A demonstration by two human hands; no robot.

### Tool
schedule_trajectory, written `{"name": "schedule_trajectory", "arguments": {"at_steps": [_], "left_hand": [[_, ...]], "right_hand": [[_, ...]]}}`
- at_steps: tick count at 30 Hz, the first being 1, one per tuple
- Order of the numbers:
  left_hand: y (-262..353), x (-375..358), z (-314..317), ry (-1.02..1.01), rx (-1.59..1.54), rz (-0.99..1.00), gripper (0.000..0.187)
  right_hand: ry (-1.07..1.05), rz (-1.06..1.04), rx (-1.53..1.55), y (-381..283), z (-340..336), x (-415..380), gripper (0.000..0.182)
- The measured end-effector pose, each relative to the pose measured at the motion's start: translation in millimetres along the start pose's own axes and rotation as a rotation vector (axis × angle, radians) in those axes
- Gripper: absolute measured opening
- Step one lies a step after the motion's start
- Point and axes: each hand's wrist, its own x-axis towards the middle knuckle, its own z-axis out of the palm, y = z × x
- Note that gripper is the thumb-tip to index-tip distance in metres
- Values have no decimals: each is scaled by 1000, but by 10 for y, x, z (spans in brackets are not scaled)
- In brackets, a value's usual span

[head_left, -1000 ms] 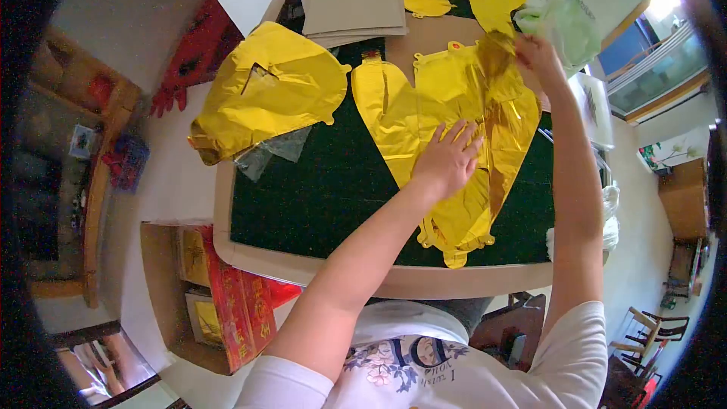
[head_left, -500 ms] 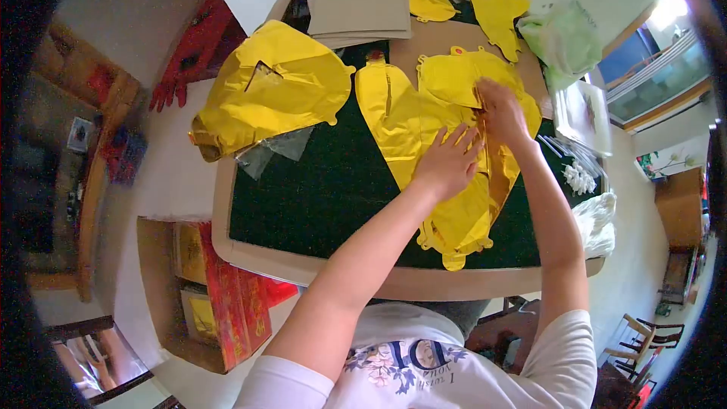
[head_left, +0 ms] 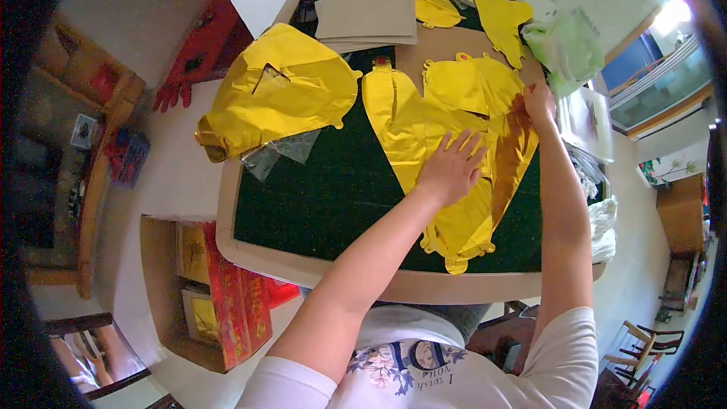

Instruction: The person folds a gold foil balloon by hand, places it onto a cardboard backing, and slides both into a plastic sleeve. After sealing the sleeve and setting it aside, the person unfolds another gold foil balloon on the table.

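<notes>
A flat, uninflated yellow foil balloon point(head_left: 401, 132) lies across the dark green table top, its narrow end towards me. Resting on its middle, palm down with fingers spread, is my left hand point(head_left: 452, 170). My right hand point(head_left: 539, 102) is closed on the balloon's upper right edge; its fingertips are partly hidden. Along that right side the foil is folded and shows a darker, shiny brownish strip. To the left lies another yellow foil piece point(head_left: 291, 95) with a cut-like opening, overhanging the table edge, with clear plastic film point(head_left: 280, 153) under it.
Grey card sheets point(head_left: 367, 19) and more yellow foil pieces point(head_left: 496, 4) lie at the far side. On the right are a pale green plastic bag point(head_left: 564, 49), clear packets point(head_left: 587, 125) and a white bag point(head_left: 603, 227). An open carton point(head_left: 163, 288) stands below left.
My right hand has moved up and right from the balloon's middle to its right edge, opening out the folded foil. My left hand stays flat on the balloon. The view has shifted slightly.
</notes>
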Motion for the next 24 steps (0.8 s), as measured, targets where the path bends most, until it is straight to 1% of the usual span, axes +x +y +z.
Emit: {"name": "schedule_trajectory", "arguments": {"at_steps": [4, 7, 10, 13, 14, 15, 16, 18, 19, 20, 21, 23, 24], "left_hand": [[4, 19, 16, 45, -9, 12, 47], [-16, 8, 24, 70, -25, 17, 46], [-6, -2, 23, 85, -53, 13, 46], [-3, 7, 48, 85, -57, 15, 46], [-11, 19, 46, 87, -51, 15, 46], [-23, 26, 42, 85, -42, 19, 46], [-18, 10, 31, 78, -37, 22, 46], [-16, 5, 12, 58, -17, 25, 47], [-14, 10, 5, 47, -3, 23, 48], [-8, 5, 3, 34, 9, 18, 48], [3, -3, 4, 27, 13, 10, 48], [16, 8, -4, 14, 25, 5, 49], [18, 15, -1, 8, 21, 4, 48]], "right_hand": [[19, 5, -29, 75, 105, 89, 37], [149, -72, -79, 24, 77, 149, 40], [57, -229, -32, -300, -335, -12, 36], [-397, -281, 1183, -564, -610, -274, 30], [-376, -319, 1200, -573, -630, -335, 25], [-267, -376, 918, -463, -490, -295, 25], [-160, -420, 634, -259, -209, -234, 25], [0, -502, 234, -139, 30, -382, 27], [53, -548, 116, -155, 94, -519, 30], [157, -757, 255, -126, 237, -548, 36], [100, -747, 274, -42, 318, -563, 36], [-6, -718, 314, -370, 21, -992, 36], [64, -718, 365, -399, 39, -1017, 34]]}}
